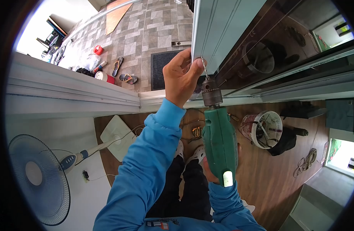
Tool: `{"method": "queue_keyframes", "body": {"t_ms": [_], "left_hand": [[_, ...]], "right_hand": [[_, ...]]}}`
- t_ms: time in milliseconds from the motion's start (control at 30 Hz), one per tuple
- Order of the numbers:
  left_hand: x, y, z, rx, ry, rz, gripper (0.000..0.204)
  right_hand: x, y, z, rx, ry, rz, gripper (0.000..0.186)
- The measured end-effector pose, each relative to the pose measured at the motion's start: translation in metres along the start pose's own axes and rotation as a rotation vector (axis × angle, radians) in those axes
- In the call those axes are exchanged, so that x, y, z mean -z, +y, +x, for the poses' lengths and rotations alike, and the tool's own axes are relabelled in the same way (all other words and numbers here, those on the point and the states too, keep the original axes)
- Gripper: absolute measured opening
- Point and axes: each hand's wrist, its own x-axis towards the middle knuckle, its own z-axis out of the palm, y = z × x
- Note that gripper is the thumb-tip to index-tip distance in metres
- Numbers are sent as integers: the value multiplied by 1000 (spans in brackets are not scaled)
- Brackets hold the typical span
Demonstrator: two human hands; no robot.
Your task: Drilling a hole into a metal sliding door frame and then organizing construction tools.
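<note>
My right hand (pixel 208 172), mostly behind a green corded drill (pixel 219 144), holds it upright in the view, chuck (pixel 211 92) toward the white frame edge. A thin bit (pixel 206 70) runs from the chuck to the white aluminium panel (pixel 217 34). My left hand (pixel 181 73) is closed around the panel's left edge, its thumb beside the bit's tip. The exact contact of bit and panel is partly hidden by that thumb.
A standing fan (pixel 38 181) is at left. A paint bucket with tools (pixel 261 129), a black bag (pixel 285 140) and coiled cord (pixel 306 159) lie right. Beyond the sill (pixel 150 98) are sandals (pixel 129 78), a doormat (pixel 157 69) and dark glass (pixel 269 34).
</note>
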Motion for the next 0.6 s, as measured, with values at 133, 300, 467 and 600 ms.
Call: {"method": "queue_keyframes", "body": {"t_ms": [133, 300, 467, 600], "left_hand": [[3, 4, 2, 10, -2, 29, 46], [5, 8, 5, 24, -25, 56, 47], [6, 10, 6, 27, -43, 68, 49], [7, 10, 6, 26, -50, 50, 49]], "right_hand": [[0, 5, -9, -372, -141, -17, 39], [3, 15, -10, -33, -149, -118, 35], [-16, 16, -12, -216, 57, 237, 29], [-11, 18, -13, -723, 164, 1288, 31]]}}
